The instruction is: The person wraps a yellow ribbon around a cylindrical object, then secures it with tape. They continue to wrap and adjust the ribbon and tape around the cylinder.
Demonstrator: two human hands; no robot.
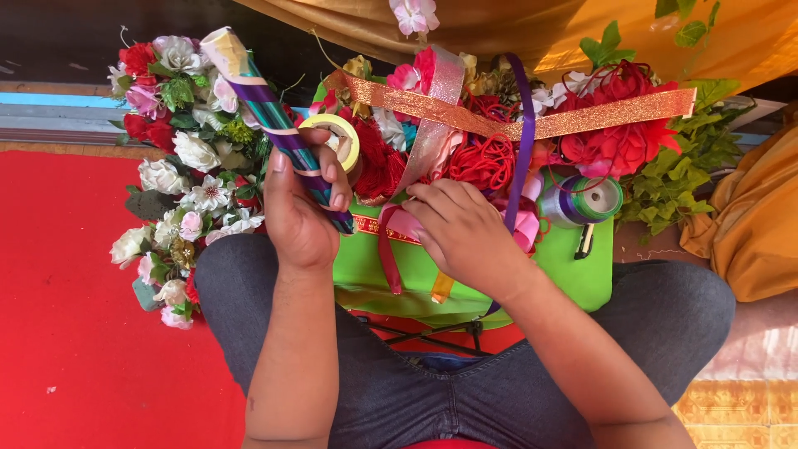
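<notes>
A heap of artificial flowers [179, 179], white, pink and red, lies on the red floor [58, 316] at the left, beside the person's knee. Just right of it the left hand [299, 212] grips a stick [274, 125] wound in purple, green and pale stripes. The fingers [332, 179] are curled tight round its lower part, thumb on the near side, and the stick leans up and to the left, its top over the flowers. A roll of tape [337, 137] sits just behind those fingers, touching or nearly touching them.

A green tray [573, 266] rests across the lap. In it are red and pink flowers, red cord [486, 162], a pink ribbon [432, 125], a purple ribbon [524, 141], and a glittery orange ribbon [515, 116] laid crosswise over the pile. The right hand [465, 233] lies on the tray's middle, fingers bent down together among the pink ribbon ends; whether they pinch anything I cannot tell. Toward the tray's right edge stands a spool [582, 199] of green and purple ribbon, with leafy green sprigs [673, 179] beyond it.
</notes>
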